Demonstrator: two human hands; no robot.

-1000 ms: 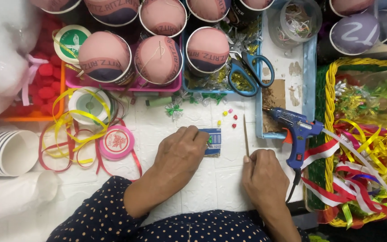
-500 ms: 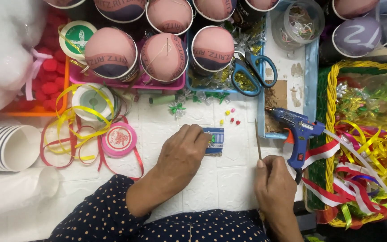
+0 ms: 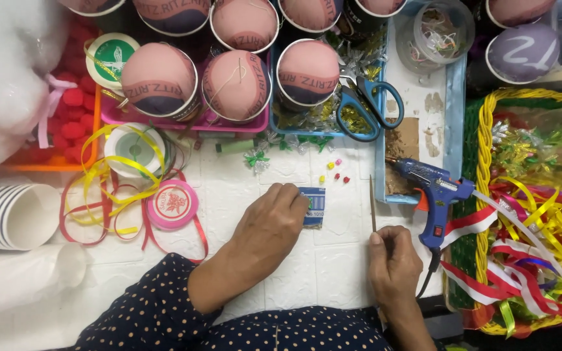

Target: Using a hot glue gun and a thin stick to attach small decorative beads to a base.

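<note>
Our left hand (image 3: 269,227) presses curled fingers on a small blue card (image 3: 312,207); our right hand (image 3: 393,261) pinches a thin wooden stick (image 3: 373,205). We judge the work barely begun: the tiny beads (image 3: 334,174) lie loose, the glue gun (image 3: 432,195) untouched

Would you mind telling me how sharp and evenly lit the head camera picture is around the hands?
Head view: light is even and soft, with faint shadows under the left hand and right hand; both look sharp, as does the thin stick; the white fluff at top left is washed out.

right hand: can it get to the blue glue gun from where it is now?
Probably yes. The right hand holds a thin stick, but the glue gun lies just beside it with nothing between them.
</note>
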